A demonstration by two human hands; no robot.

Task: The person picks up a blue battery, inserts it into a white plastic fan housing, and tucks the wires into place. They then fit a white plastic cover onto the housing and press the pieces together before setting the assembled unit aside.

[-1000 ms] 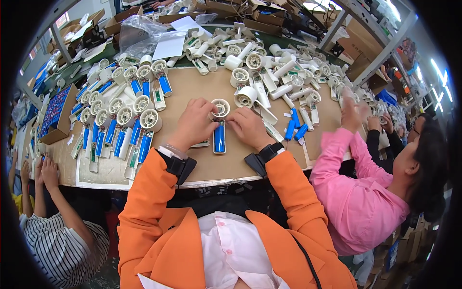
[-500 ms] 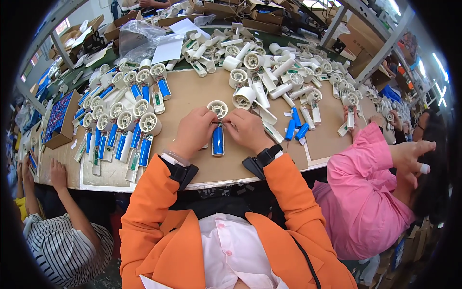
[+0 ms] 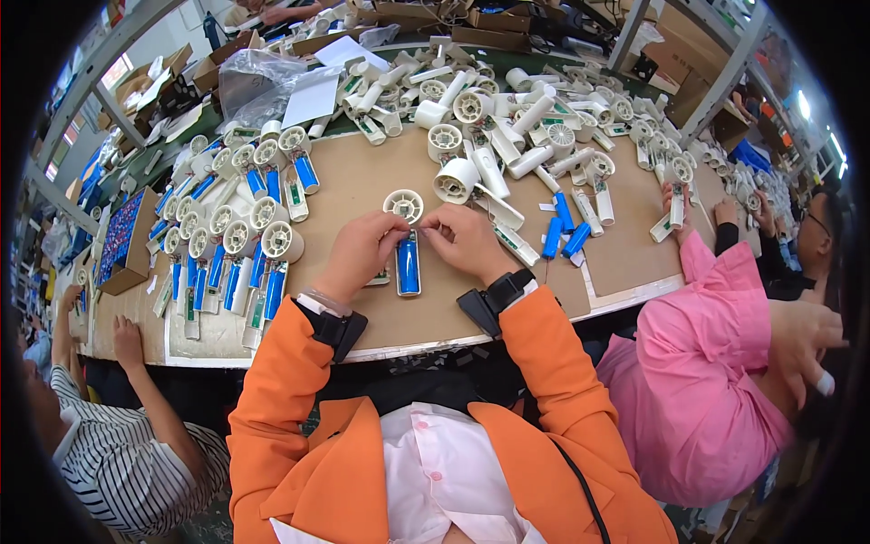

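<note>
Left hand [image 3: 364,254]: thumb and index fingers together at the top end of the blue cell [image 3: 408,270]. Right hand [image 3: 464,241]: fingers bunched the same way, just across from the left ones. Can't tell whether either set grips anything; the tips hide it. Spoked head [image 3: 402,205], white, sits just beyond both sets of fingers; the cell runs from between them toward the body, on the brown tabletop [image 3: 353,177]. A green-board part [image 3: 379,277] pokes out under the left hand. Right of the right fingers: three loose cells [image 3: 552,238], near. Beyond those: pile of white parts [image 3: 535,136]. Left of the left fingers, well apart: rows of cell-fitted units [image 3: 237,238], then a cardboard box [image 3: 138,256]. Far right of the fingers, a co-worker in pink [image 3: 698,354] has one hand at a white part [image 3: 678,196].
</note>
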